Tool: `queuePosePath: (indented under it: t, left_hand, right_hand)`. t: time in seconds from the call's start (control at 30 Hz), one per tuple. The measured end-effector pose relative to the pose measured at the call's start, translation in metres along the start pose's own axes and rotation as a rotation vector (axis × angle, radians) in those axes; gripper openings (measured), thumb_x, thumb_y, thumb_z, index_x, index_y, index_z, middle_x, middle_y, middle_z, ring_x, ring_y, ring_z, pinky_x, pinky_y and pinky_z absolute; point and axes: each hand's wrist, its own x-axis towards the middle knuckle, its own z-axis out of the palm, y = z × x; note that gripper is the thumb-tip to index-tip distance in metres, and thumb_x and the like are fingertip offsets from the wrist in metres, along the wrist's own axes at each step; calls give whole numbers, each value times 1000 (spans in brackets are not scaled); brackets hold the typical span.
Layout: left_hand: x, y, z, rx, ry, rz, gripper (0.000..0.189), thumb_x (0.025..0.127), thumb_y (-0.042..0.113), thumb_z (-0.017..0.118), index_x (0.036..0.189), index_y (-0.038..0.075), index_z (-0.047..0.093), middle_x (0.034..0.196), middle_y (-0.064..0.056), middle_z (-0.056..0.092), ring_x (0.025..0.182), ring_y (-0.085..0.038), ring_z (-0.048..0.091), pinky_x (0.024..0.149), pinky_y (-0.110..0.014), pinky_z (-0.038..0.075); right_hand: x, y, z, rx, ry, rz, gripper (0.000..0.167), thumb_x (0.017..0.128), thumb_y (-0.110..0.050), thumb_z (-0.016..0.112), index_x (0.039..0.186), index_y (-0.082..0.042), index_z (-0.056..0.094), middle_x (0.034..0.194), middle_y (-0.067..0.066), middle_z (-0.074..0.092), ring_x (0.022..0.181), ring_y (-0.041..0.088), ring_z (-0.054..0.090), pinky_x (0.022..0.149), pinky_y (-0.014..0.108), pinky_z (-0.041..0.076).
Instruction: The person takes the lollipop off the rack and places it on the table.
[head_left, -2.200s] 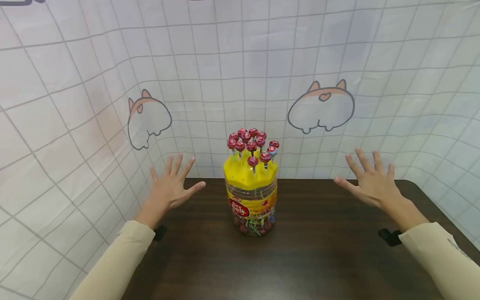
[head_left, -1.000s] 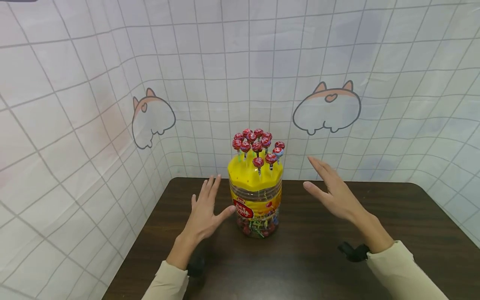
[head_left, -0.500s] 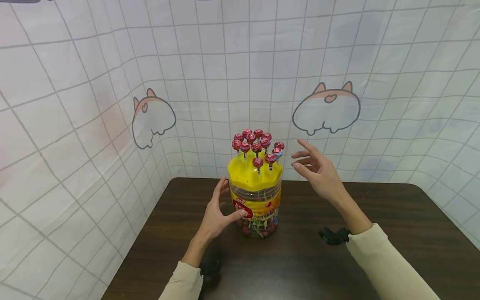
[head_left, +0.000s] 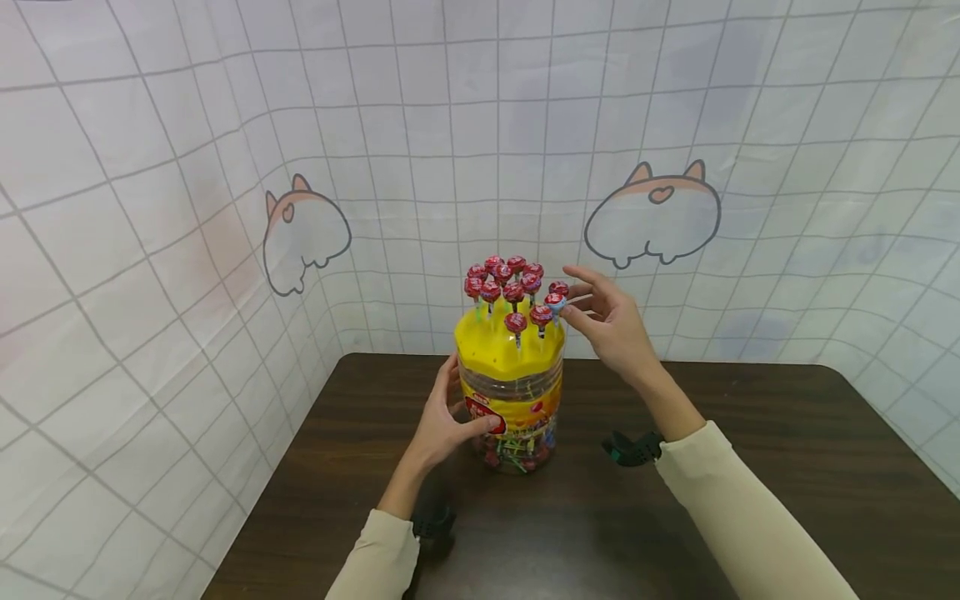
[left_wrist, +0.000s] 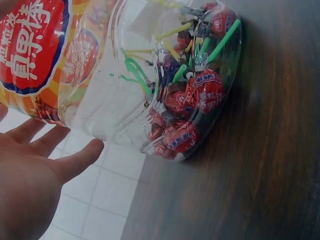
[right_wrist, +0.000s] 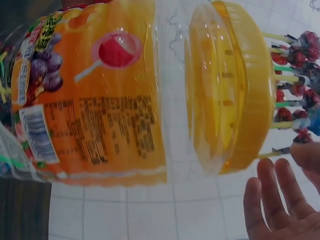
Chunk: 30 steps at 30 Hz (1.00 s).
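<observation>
White cloth with gray squares hangs behind a dark brown tabletop, and two round animal drawings show on it. One big clear jar stands upright on the tabletop, near the back edge. It has a yellow lid, and lots of red lollipops stick up from the top. More candies lie in the bottom of the jar. The person's left hand holds the jar's left side, with the thumb across the front. The right hand is up at the right side of the lid, its thumb at a blue-and-red lollipop. Whether it pinches that lollipop, one cannot tell. Both arms have cream sleeves.
</observation>
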Motion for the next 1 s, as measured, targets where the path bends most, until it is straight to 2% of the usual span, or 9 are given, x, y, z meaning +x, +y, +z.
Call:
queuePosePath:
  t: [0.23, 0.43, 0.6, 0.83, 1.0]
  left_hand:
    - [3, -2, 0, -47, -35, -15, 103, 81, 42, 86, 160, 39, 20, 157, -3, 41, 141, -29, 45, 115, -62, 39]
    - [5, -4, -1, -70, -61, -17, 101, 83, 34, 85, 161, 34, 21, 155, -5, 42, 139, -29, 46, 114, -61, 40]
    - [5, -5, -1, -62, -72, -17, 100, 83, 37, 84, 161, 36, 21, 153, -4, 43, 137, -29, 48, 113, -60, 41]
    - [4, -5, -2, -65, -81, -30, 99, 84, 37, 84, 160, 37, 21, 154, -4, 43, 137, -29, 47, 112, -62, 40]
    - [4, -5, -3, -56, -80, -42, 99, 85, 37, 83, 161, 37, 20, 153, -4, 43, 137, -29, 47, 113, -62, 40]
  right_hand:
    - [4, 4, 5, 10, 44, -22, 47, 98, -7, 66, 144, -10, 57, 115, 16, 63, 99, 15, 63, 86, 16, 53]
    - [5, 4, 7, 10, 62, -31, 44, 98, -4, 65, 142, -9, 59, 112, 16, 64, 96, 10, 63, 83, 16, 53]
    - [8, 2, 9, 44, 121, -54, 43, 98, -3, 64, 140, -10, 60, 113, 16, 64, 94, 9, 64, 80, 17, 55]
    - [9, -6, 2, 99, 212, -92, 42, 98, -4, 66, 140, -9, 61, 104, -1, 66, 88, 10, 66, 76, 18, 57]
    - [-2, 0, -3, 144, 240, -81, 42, 97, 0, 65, 138, -9, 63, 101, 0, 67, 84, 11, 66, 73, 19, 59]
